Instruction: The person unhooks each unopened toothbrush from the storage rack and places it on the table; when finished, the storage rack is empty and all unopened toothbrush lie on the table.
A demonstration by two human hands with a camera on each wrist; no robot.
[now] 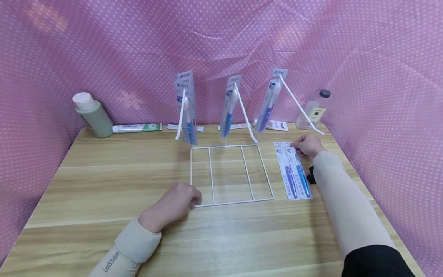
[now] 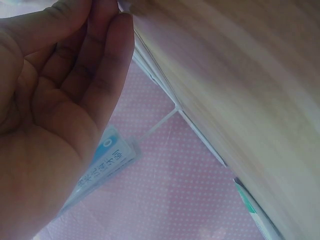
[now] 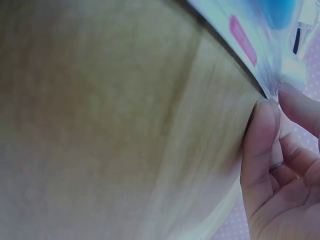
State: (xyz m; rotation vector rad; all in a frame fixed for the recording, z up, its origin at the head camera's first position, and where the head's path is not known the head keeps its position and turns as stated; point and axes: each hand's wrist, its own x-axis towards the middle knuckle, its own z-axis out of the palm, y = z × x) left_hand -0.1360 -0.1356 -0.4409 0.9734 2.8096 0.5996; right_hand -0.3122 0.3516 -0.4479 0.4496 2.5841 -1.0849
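Observation:
My left hand [image 1: 174, 204] grips the front left corner of a white wire display rack [image 1: 233, 202] standing on the table. At the right, my right hand [image 1: 308, 145] pinches the top end of a packaged blue toothbrush [image 1: 302, 179]; in the right wrist view, thumb and fingertips meet on the clear package [image 3: 243, 40]. Close beside it lies a packaged purple toothbrush [image 1: 290, 179]. Packaged toothbrushes hang on the rack's three prongs: more than one on the left prong [image 1: 181, 115], a blue one [image 1: 230, 109] in the middle, a purple one [image 1: 269, 104] on the right.
A green bottle with a white cap [image 1: 95, 117] and a toothpaste tube [image 1: 138, 127] stand and lie at the back left. A clear bottle with a black cap [image 1: 313, 111] is at the back right. Behind the wooden table [image 1: 104, 173] hangs a pink dotted cloth [image 1: 138, 57].

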